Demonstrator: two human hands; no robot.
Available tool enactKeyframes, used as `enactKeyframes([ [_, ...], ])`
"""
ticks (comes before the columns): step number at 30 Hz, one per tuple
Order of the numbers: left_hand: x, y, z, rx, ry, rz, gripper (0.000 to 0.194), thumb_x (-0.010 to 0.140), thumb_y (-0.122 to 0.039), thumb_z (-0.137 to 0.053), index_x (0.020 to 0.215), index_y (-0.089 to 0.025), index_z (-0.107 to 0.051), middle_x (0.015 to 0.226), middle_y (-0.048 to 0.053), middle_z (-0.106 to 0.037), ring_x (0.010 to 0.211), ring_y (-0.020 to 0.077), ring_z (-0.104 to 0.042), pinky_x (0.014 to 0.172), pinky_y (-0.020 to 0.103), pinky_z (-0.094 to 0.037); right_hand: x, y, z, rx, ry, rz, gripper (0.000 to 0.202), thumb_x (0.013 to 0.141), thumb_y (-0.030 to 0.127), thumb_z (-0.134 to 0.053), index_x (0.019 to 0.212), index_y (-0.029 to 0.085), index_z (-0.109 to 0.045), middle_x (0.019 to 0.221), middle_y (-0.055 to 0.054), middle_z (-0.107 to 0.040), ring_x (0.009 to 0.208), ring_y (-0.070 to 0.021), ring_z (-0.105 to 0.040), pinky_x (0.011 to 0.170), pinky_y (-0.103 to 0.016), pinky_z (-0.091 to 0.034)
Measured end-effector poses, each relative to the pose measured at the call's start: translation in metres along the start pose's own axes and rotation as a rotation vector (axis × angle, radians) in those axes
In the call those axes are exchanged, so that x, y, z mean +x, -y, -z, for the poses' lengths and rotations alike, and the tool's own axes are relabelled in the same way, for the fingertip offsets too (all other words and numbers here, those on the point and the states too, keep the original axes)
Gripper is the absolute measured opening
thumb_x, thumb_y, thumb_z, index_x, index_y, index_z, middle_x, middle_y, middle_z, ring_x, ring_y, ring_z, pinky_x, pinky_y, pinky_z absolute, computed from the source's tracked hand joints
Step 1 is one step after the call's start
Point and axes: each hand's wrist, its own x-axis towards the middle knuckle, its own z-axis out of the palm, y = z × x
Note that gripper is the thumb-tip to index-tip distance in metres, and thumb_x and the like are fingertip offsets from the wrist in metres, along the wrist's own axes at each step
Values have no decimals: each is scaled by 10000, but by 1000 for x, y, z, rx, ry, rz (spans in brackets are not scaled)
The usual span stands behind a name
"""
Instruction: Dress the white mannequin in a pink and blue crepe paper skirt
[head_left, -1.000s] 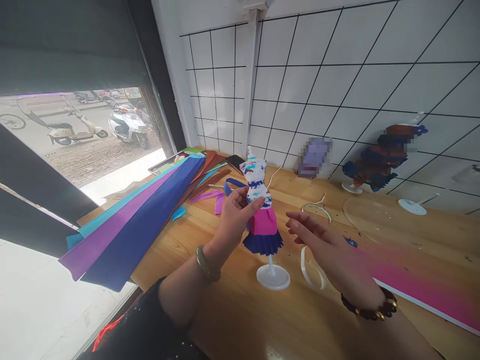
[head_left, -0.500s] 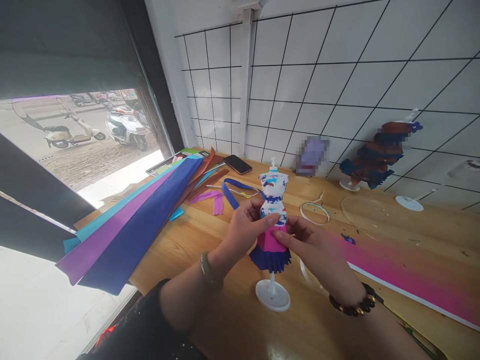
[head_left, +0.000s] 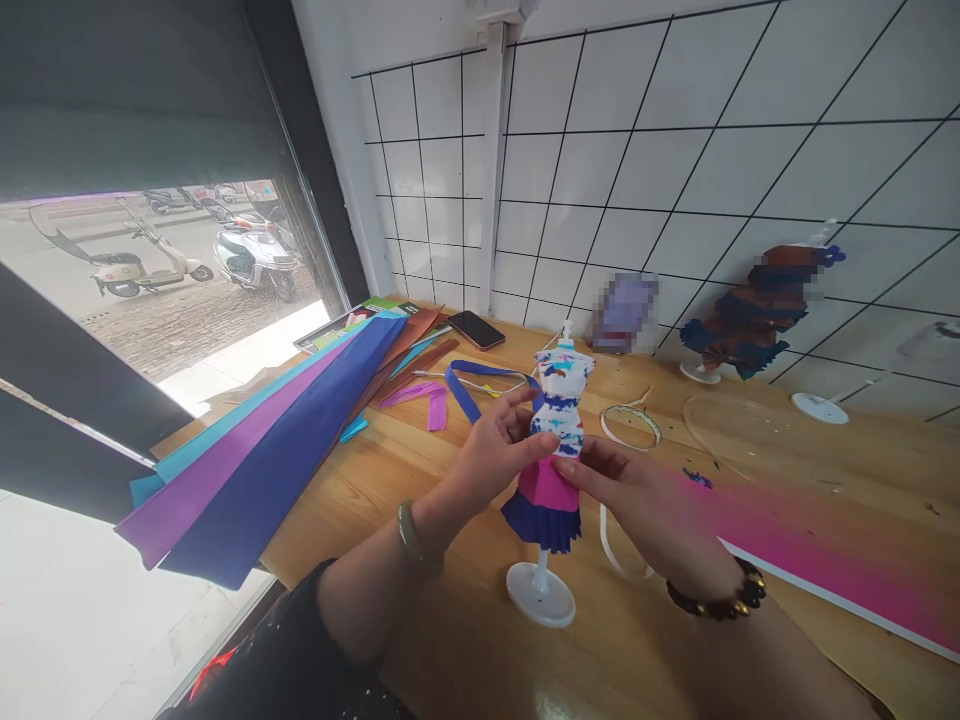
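A small dress form [head_left: 564, 375], white with blue and red blotches, leans slightly to the right between my hands. Round its lower part sits a pink skirt [head_left: 550, 487] with a pleated dark blue ruffle [head_left: 541, 525] below. A round white base [head_left: 540, 597] carries it on a thin stem. My left hand [head_left: 504, 443] grips the form's waist and hip from the left, thumb across the front. From the right, my right hand [head_left: 630, 490] pinches the top edge of the pink skirt, its thumb in front and the other fingers partly hidden behind.
Blue, purple and teal paper sheets [head_left: 277, 440] overhang the table's left side. Behind lie a phone [head_left: 476, 329], pink strips [head_left: 427, 400], a blue strip [head_left: 461, 390] and a tape roll [head_left: 630, 426]. A second dressed form [head_left: 757, 310] stands at the wall; pink paper [head_left: 817, 560] lies right.
The dress form has tilted, its top moving right and its base slightly left. Both hands have kept their hold, and my right hand has shifted a little to the right.
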Motion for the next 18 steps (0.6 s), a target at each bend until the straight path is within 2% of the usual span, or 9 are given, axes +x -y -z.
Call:
enactKeyframes([
  [3,1,-2,5,-11,31,31,785,650,-478,-719,1291,-170,-388,921,67,-627,834,173,-600,732,289,-447,1,1,4,33,-3,-12,317,640,499,-718,810,234,-684,876,-34,-696,863,-215,-620,844,-373,-469],
  [8,1,-3,8,118,82,72,715,624,-280,-780,1249,-180,-447,1005,85,-619,906,181,-596,801,318,-453,1,-2,10,44,-2,13,343,674,492,-699,865,208,-679,930,-53,-697,893,-211,-615,854,-359,-458],
  [12,2,-2,8,135,108,66,601,628,-256,-776,1167,-174,-524,953,71,-643,887,173,-614,823,322,-465,1,-2,11,41,-1,0,348,674,485,-704,872,200,-679,922,-54,-699,884,-209,-613,838,-355,-460],
  [18,2,-4,10,164,95,68,583,625,-252,-777,1152,-159,-545,948,81,-650,850,165,-622,785,304,-484,0,3,5,50,-33,-30,295,646,462,-735,756,194,-677,754,-17,-671,758,-167,-593,770,-313,-463],
])
